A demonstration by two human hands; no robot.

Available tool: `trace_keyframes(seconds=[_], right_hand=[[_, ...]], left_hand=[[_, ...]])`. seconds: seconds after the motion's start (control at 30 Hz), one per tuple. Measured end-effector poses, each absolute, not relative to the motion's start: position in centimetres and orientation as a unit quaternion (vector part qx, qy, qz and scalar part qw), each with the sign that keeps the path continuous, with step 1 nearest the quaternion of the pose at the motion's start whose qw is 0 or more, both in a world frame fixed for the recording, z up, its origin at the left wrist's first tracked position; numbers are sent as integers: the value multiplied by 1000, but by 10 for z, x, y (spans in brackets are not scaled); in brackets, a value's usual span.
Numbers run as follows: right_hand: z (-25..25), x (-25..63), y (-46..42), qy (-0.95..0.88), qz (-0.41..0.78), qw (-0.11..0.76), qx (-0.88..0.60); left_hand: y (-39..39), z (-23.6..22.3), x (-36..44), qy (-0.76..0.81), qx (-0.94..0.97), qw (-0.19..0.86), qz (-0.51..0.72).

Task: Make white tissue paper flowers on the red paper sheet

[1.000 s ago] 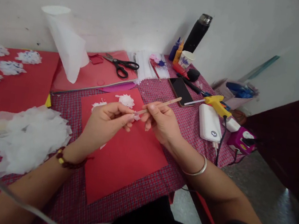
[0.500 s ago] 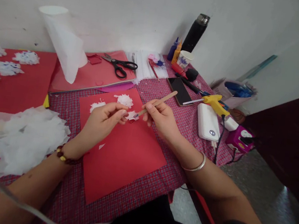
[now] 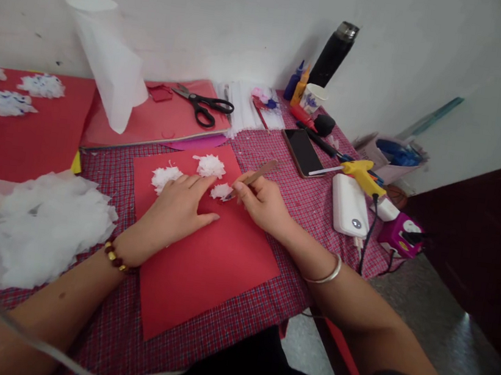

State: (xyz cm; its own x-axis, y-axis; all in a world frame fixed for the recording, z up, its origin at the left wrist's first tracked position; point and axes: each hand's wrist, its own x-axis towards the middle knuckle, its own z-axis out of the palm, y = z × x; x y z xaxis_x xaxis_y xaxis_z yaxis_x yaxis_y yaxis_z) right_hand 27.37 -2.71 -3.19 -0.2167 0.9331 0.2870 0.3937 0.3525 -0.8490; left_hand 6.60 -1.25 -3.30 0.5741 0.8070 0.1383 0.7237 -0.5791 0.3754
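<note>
On the checked cloth lies a sheet of red paper (image 3: 207, 268) with three white ruffled paper clusters on its far part. My left hand (image 3: 179, 203) rests on the sheet, fingers stretched and thumb apart, beside the left cluster (image 3: 163, 177) and just below the upper one (image 3: 209, 166). Pinched in my right hand (image 3: 262, 201) is a wooden craft stick (image 3: 264, 170), slanting up to the right. Its lower end meets the smallest cluster (image 3: 221, 191), near the sheet's right edge.
A heap of white tissue pieces (image 3: 49, 228) lies at the left, below a red sheet (image 3: 20, 148) bearing blue-speckled clusters. Scissors (image 3: 203, 106) lie on a red folder. At right are a phone (image 3: 302, 151), a yellow glue gun (image 3: 360, 176) and a white power bank (image 3: 348, 205).
My left hand has opened from a pinch and lowered flat onto the red sheet. The craft stick's lower end has stayed at the small cluster, while its upper end has swung left.
</note>
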Motion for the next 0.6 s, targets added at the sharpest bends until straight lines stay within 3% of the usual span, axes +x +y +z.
trace_keyframes(seconds=[0.5, 0.6], right_hand=[[-29, 265, -20, -766, 245, 335, -490], [-24, 266, -22, -752, 259, 360, -488]], left_hand=[[-15, -28, 69, 446, 874, 146, 128], [-15, -26, 69, 458, 870, 139, 120]])
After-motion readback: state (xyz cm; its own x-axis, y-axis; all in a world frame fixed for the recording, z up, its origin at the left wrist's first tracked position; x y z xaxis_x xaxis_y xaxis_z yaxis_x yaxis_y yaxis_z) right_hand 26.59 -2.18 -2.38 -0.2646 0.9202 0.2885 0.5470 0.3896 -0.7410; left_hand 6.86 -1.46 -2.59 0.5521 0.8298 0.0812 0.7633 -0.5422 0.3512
